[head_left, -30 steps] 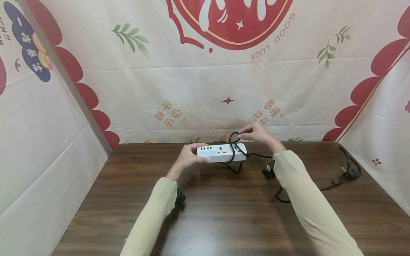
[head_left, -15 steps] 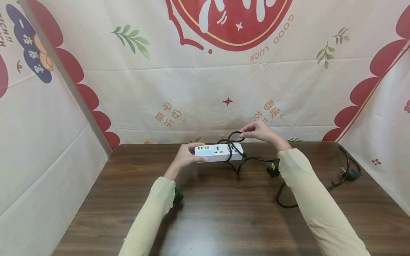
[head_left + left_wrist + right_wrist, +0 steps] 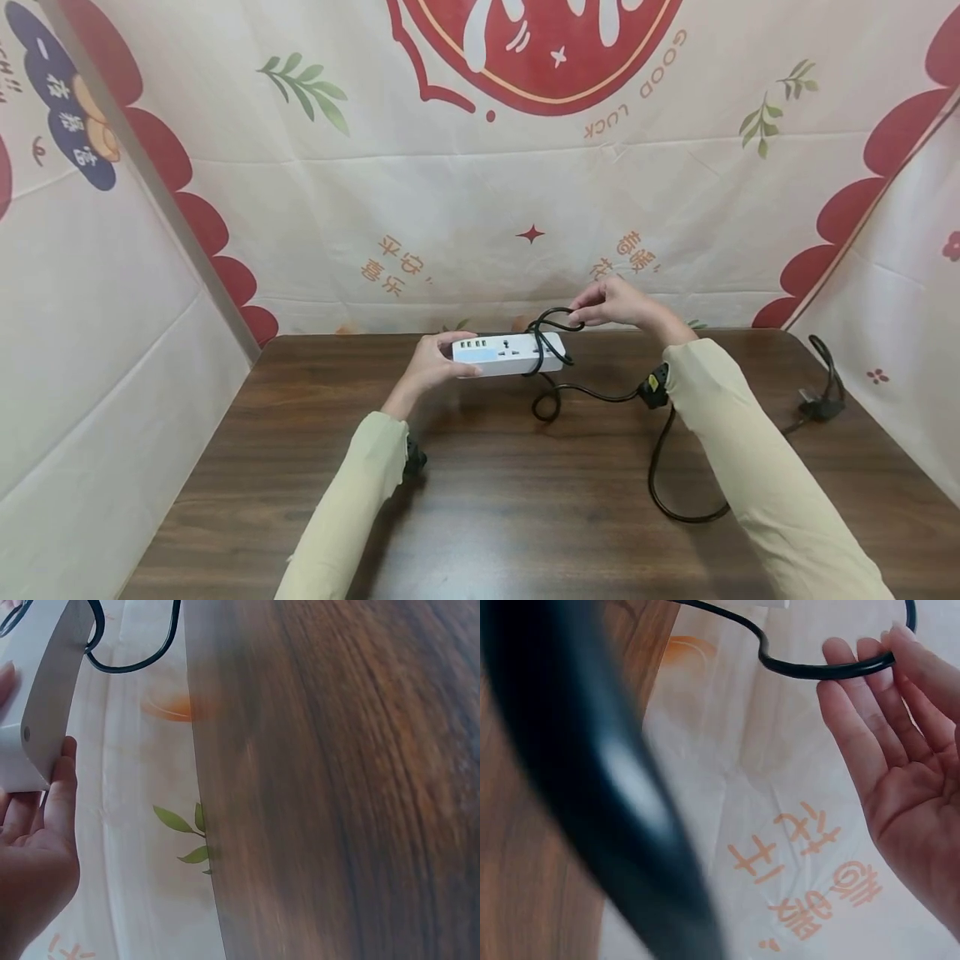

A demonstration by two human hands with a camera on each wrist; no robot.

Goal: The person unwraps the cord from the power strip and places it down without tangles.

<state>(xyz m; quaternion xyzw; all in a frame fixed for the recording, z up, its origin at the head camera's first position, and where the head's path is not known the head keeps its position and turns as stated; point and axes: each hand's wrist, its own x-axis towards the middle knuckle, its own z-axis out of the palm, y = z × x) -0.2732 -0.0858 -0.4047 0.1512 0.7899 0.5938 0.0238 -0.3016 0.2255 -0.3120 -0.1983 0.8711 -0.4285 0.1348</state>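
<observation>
A white power strip (image 3: 491, 363) with sockets and several USB ports is held up near the table's back edge. My left hand (image 3: 430, 363) grips its left end, thumb in front and fingers behind; the left wrist view shows the hand (image 3: 41, 851) around the end of the strip (image 3: 45, 697). The strip's black cord (image 3: 558, 312) loops around its right part. My right hand (image 3: 617, 303) pinches that loop between thumb and fingers. In the right wrist view, the cord (image 3: 821, 672) passes across the fingers of the hand (image 3: 907, 750), and a blurred stretch of cord fills the left side.
The cord's black plug (image 3: 820, 407) lies at the right on the brown wooden table (image 3: 495, 517). More cord (image 3: 663, 492) hangs in a curve beside the right forearm. Printed cloth (image 3: 465, 208) stands behind the table and along both sides.
My right hand has moved a little right, drawing the cord loop with it. The power strip and left hand have shifted slightly left. Cord under the strip has slid, forming a small curl.
</observation>
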